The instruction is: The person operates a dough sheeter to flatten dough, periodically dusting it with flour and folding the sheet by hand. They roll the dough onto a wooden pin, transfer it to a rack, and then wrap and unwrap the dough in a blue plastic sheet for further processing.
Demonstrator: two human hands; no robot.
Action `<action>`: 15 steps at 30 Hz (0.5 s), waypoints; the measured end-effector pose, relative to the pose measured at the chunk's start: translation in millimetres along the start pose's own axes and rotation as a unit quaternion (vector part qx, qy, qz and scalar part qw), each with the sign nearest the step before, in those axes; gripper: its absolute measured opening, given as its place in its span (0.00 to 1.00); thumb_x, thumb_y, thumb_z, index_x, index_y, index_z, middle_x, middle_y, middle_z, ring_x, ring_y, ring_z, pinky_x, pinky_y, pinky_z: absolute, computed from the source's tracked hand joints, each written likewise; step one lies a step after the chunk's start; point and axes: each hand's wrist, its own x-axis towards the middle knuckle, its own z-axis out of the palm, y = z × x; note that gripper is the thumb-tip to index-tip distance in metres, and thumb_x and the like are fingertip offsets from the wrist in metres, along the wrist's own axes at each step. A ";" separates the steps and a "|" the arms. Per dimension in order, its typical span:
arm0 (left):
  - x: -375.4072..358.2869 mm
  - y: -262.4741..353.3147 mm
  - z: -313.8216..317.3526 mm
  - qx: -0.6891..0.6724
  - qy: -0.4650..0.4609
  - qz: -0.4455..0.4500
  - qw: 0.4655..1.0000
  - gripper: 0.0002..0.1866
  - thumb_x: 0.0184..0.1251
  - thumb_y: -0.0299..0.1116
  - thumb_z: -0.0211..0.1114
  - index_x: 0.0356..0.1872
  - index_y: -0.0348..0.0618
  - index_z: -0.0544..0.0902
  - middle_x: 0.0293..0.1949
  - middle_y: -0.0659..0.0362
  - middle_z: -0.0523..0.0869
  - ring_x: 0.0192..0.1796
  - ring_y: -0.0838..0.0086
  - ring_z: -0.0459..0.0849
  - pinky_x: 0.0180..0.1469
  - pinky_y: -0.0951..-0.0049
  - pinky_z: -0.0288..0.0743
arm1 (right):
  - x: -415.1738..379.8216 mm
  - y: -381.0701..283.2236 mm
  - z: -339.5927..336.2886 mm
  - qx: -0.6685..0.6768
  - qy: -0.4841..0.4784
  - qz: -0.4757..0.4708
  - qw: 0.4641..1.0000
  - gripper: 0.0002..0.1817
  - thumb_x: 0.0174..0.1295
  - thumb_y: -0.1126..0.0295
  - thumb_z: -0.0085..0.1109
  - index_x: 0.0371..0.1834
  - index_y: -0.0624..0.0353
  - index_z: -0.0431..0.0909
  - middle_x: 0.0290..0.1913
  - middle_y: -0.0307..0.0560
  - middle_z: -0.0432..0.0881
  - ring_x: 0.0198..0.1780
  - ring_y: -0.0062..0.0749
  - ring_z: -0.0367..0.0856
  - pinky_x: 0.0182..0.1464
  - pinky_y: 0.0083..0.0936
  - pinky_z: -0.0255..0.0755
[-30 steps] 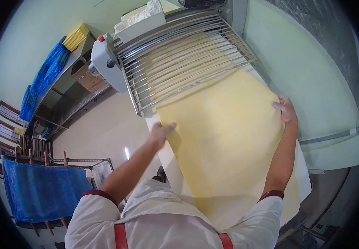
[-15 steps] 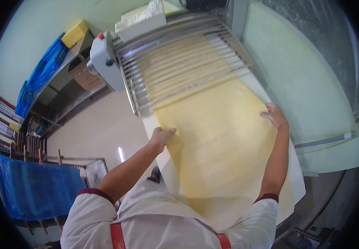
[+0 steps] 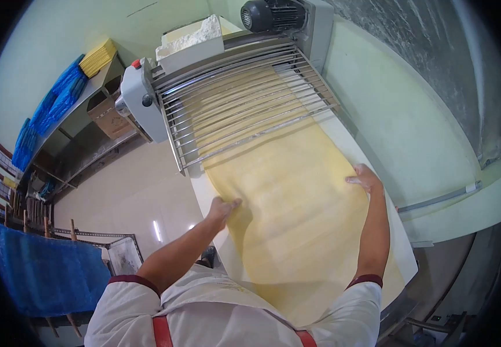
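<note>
A wide, thin sheet of pale yellow dough [image 3: 302, 231] lies along the white belt of a dough sheeter, running from under its metal bar guard [image 3: 250, 107] down to my body. My left hand [image 3: 222, 211] is closed on the left edge of the sheet, thumb on top. A soft fold and a shadow show in the dough beside that thumb. On the opposite edge, a little farther up, my right hand [image 3: 367, 178] pinches the dough with its thumb above. White flour dusts the right thumb.
A white tray of flour [image 3: 191, 47] sits atop the sheeter, near a black motor [image 3: 273, 16]. To the left stand a shelf with a cardboard box [image 3: 109, 114] and a rack under blue plastic [image 3: 45, 266]. A pale green wall [image 3: 401, 121] runs along the right.
The camera view has shifted, showing more of the sheeter's top. Both hands, still on the dough edges, have come slightly nearer my body.
</note>
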 end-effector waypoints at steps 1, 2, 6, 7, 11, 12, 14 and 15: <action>3.6 11.9 -2.9 0.047 -0.006 0.025 0.999 0.16 0.60 0.28 0.68 0.46 0.29 0.79 0.40 0.52 0.84 0.34 0.67 0.84 0.36 0.65 0.81 | 0.0 -7.9 -3.9 0.019 0.016 -0.053 0.998 0.21 0.55 0.80 0.62 0.53 0.71 0.72 0.43 0.49 0.82 0.44 0.30 0.81 0.49 0.25 0.76; 5.4 32.6 -10.5 0.027 -0.010 0.035 0.999 0.15 0.60 0.28 0.68 0.45 0.29 0.79 0.39 0.54 0.85 0.36 0.68 0.84 0.36 0.66 0.81 | 1.2 -19.4 -6.1 0.039 0.031 -0.108 0.993 0.20 0.55 0.80 0.61 0.53 0.71 0.72 0.42 0.49 0.83 0.44 0.30 0.82 0.49 0.25 0.75; 33.5 54.6 -51.2 -0.112 -0.009 0.035 0.993 0.16 0.62 0.29 0.67 0.47 0.30 0.78 0.41 0.54 0.84 0.38 0.69 0.84 0.39 0.66 0.81 | 8.6 0.2 -13.4 0.254 0.129 -0.117 0.951 0.18 0.60 0.76 0.59 0.53 0.66 0.71 0.42 0.46 0.81 0.41 0.28 0.81 0.43 0.24 0.76; 47.4 49.0 -55.2 -0.142 -0.004 0.029 0.990 0.16 0.62 0.30 0.66 0.47 0.30 0.78 0.42 0.53 0.84 0.39 0.69 0.84 0.40 0.66 0.81 | 16.3 15.9 -11.6 0.214 0.137 -0.081 0.964 0.17 0.61 0.75 0.58 0.54 0.66 0.71 0.42 0.46 0.81 0.41 0.28 0.81 0.43 0.24 0.76; 32.5 5.4 -38.2 -0.150 0.022 -0.001 0.988 0.15 0.64 0.30 0.65 0.47 0.30 0.78 0.41 0.52 0.83 0.38 0.68 0.84 0.39 0.66 0.81 | 8.6 12.6 -1.7 0.083 0.117 0.041 0.989 0.17 0.64 0.74 0.55 0.55 0.66 0.70 0.42 0.46 0.80 0.41 0.27 0.81 0.44 0.25 0.76; 16.8 -3.5 -30.9 -0.127 0.013 -0.014 0.992 0.15 0.64 0.31 0.64 0.47 0.30 0.78 0.40 0.52 0.83 0.37 0.68 0.84 0.38 0.66 0.80 | 5.3 17.3 -4.8 0.069 0.074 0.055 0.993 0.17 0.63 0.74 0.55 0.55 0.66 0.70 0.43 0.46 0.81 0.42 0.28 0.81 0.44 0.25 0.76; -15.7 -4.9 -9.4 -0.082 -0.010 -0.038 0.996 0.15 0.65 0.32 0.64 0.46 0.30 0.77 0.38 0.52 0.84 0.36 0.67 0.84 0.35 0.67 0.80 | -7.4 11.1 0.3 0.083 -0.008 0.070 0.994 0.18 0.61 0.77 0.57 0.54 0.68 0.71 0.44 0.47 0.81 0.43 0.30 0.81 0.46 0.26 0.75; -15.8 -7.5 -3.7 -0.058 0.013 -0.029 0.998 0.15 0.64 0.32 0.64 0.45 0.30 0.78 0.37 0.53 0.84 0.35 0.68 0.84 0.35 0.67 0.79 | -3.2 12.8 -0.5 0.050 -0.013 0.058 0.997 0.18 0.60 0.77 0.57 0.54 0.68 0.71 0.45 0.47 0.81 0.44 0.31 0.81 0.47 0.25 0.75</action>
